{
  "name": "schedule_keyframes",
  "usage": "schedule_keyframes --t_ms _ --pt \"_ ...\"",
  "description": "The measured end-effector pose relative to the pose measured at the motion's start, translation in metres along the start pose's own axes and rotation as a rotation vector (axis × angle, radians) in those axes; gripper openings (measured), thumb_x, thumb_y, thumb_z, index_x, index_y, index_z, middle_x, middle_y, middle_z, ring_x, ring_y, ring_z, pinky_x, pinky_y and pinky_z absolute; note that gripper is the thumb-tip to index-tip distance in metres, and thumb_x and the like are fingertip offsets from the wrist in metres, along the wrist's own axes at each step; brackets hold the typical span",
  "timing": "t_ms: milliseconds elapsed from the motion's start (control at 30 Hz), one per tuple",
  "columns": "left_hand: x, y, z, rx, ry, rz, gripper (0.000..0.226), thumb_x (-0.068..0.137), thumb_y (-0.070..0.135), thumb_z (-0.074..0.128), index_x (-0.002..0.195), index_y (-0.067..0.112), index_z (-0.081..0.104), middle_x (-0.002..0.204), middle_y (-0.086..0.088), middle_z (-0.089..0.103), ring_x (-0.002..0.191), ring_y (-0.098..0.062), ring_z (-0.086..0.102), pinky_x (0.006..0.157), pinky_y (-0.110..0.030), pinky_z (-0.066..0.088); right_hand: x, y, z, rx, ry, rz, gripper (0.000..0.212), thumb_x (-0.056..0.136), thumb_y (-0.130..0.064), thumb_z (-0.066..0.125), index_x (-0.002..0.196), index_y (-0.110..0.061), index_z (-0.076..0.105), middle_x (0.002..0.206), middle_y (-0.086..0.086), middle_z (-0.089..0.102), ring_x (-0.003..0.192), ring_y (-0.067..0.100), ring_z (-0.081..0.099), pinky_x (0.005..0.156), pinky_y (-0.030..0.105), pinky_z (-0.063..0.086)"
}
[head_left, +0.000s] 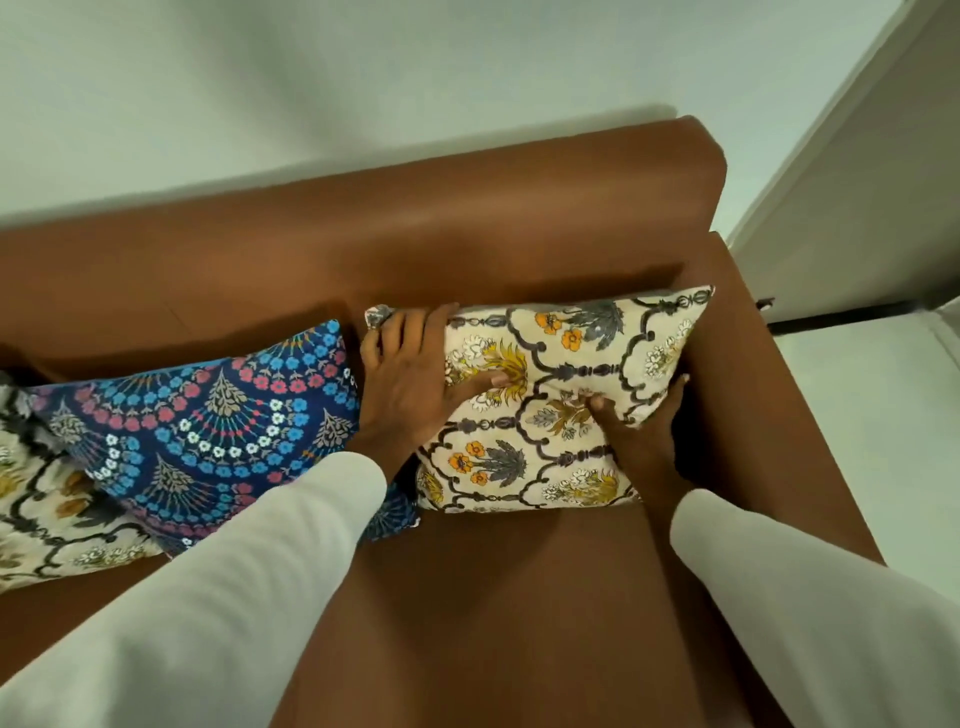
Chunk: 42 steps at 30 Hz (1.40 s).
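The cream floral cushion (561, 395) leaned at the right end of the sofa (467, 208), between the hands — left hand (410, 384) gripping its left edge, right hand (639, 431) its right edge. A blue cushion (208, 415) lay just beside.

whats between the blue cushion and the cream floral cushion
The left hand, gripping the edge of the cream floral cushion, next to the blue cushion; head view.

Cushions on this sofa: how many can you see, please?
3: cream floral cushion between left hand and right hand, blue cushion beside it, second cream cushion cut off far left; more possibly hidden.
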<state>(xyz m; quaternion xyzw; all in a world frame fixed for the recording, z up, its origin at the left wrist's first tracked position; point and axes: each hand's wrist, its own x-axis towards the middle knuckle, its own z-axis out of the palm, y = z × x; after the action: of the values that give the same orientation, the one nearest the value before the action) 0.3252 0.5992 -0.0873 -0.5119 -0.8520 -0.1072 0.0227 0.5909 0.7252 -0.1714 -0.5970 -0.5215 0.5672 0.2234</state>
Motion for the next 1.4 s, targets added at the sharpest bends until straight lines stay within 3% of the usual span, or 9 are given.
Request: schedule_keyframes --t_ms 100,200,300,400,533,700,800,1100,1400 --pt "-0.004 0.0 -0.011 -0.019 -0.014 -0.045 0.1 0.083 0.103 0.042 0.135 0.018 0.056 0.126 -0.004 0.06 0.121 -0.033 0.055 0.107 -0.056 0.038 0.002 -0.011 -0.007 -0.059 0.036 -0.046 0.155 0.037 -0.098 0.082 0.164 -0.029 0.028 0.133 0.004 0.073 0.086 0.0 0.075 0.074 0.025 0.063" --pt "-0.025 0.01 -0.011 -0.177 0.033 -0.246 0.092 0.084 0.1 0.048 0.129 0.02 0.049 0.127 -0.003 0.057 0.121 -0.029 0.049 0.105 -0.058 0.036 0.003 -0.041 -0.015 -0.314 0.142 -0.208 0.124 0.056 -0.102 0.074 0.157 -0.042 0.035 0.145 -0.005 0.071 0.121 0.021 0.075 0.098 0.037 0.06" --pt "-0.059 0.016 -0.003 -0.254 0.061 -0.407 0.09 0.09 0.1 0.034 0.131 0.021 0.046 0.128 -0.006 0.056 0.12 -0.029 0.045 0.103 -0.057 0.035 0.014 -0.091 -0.036 -0.584 0.291 -0.653 0.067 0.09 -0.091 0.054 0.15 -0.065 0.038 0.141 -0.049 0.054 0.124 -0.025 0.055 0.098 0.006 0.044" --pt "-0.088 0.027 0.014 -0.207 -0.019 -0.481 0.103 0.091 0.1 0.015 0.137 0.015 0.051 0.129 -0.013 0.058 0.122 -0.038 0.054 0.104 -0.059 0.04 0.036 -0.127 -0.049 -0.828 0.258 -0.944 0.063 0.102 -0.078 0.044 0.159 -0.052 0.039 0.15 -0.031 0.05 0.136 -0.008 0.049 0.114 0.022 0.043" --pt "-0.104 0.025 0.031 -0.217 -0.055 -0.476 0.105 0.094 0.096 0.011 0.15 0.015 0.048 0.137 -0.015 0.054 0.131 -0.042 0.052 0.109 -0.062 0.038 0.021 -0.094 -0.032 -0.829 0.227 -0.693 0.068 0.11 -0.072 0.028 0.162 -0.03 0.039 0.149 0.015 0.056 0.135 0.037 0.054 0.113 0.05 0.039" --pt "-0.085 0.047 0.046 -0.104 0.063 0.159 0.079 0.111 0.073 0.034 0.177 0.034 0.017 0.184 -0.002 0.016 0.17 -0.032 0.021 0.125 -0.062 0.027 -0.022 -0.049 -0.036 -1.025 0.216 -0.898 0.07 0.115 -0.061 0.023 0.176 -0.029 0.015 0.186 0.006 0.009 0.172 0.031 0.008 0.136 0.064 0.003" --pt "-0.071 0.054 0.052 -0.046 -0.036 0.304 0.078 0.113 0.069 0.036 0.179 0.037 0.009 0.189 0.001 -0.001 0.174 -0.031 0.013 0.129 -0.064 0.032 -0.026 -0.018 -0.058 -1.075 0.162 -0.618 0.074 0.111 -0.065 0.008 0.177 -0.032 0.006 0.186 0.002 0.001 0.172 0.03 0.003 0.135 0.067 0.007" --pt "-0.074 -0.037 -0.001 -0.012 -0.102 0.014 0.084 0.109 0.076 0.03 0.178 0.03 0.016 0.188 0.002 0.014 0.174 -0.025 0.012 0.136 -0.055 0.019 -0.074 -0.026 -0.042 -0.733 0.369 -0.578 0.068 0.114 -0.04 0.036 0.171 -0.003 0.027 0.18 0.021 0.022 0.167 0.039 0.02 0.135 0.062 0.017" --pt "-0.069 -0.248 -0.095 0.023 0.108 -0.284 0.081 0.103 0.083 0.035 0.16 0.027 0.043 0.158 -0.01 0.049 0.15 -0.04 0.043 0.119 -0.069 0.032 -0.183 -0.005 0.175 -0.201 -0.463 -0.14 0.068 0.105 -0.04 0.071 0.166 -0.025 0.044 0.167 -0.007 0.049 0.153 0.011 0.047 0.127 0.04 0.043"
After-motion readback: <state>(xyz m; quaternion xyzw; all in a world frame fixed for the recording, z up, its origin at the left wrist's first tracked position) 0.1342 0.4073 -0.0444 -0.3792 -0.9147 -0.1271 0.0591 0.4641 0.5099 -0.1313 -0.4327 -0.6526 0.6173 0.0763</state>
